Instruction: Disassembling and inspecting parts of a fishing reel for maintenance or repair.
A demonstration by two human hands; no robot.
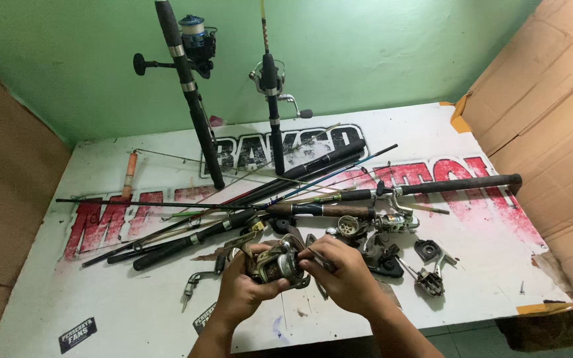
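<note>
Both hands — left hand [241, 286], right hand [343, 274] — fingers clamped on spinning reel [277, 264]: likely rigid, weighty metal, best gripped by body.

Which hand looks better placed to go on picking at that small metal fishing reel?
Probably the right hand: its fingertips pinch at the side of the grey metal fishing reel body, apparently with a thin tool, though that is hard to tell. The left hand is wrapped around it, steadying.

A white banner [134, 278] with red and black lettering covers the table, two small black stickers [77, 334] near its front edge.
</note>
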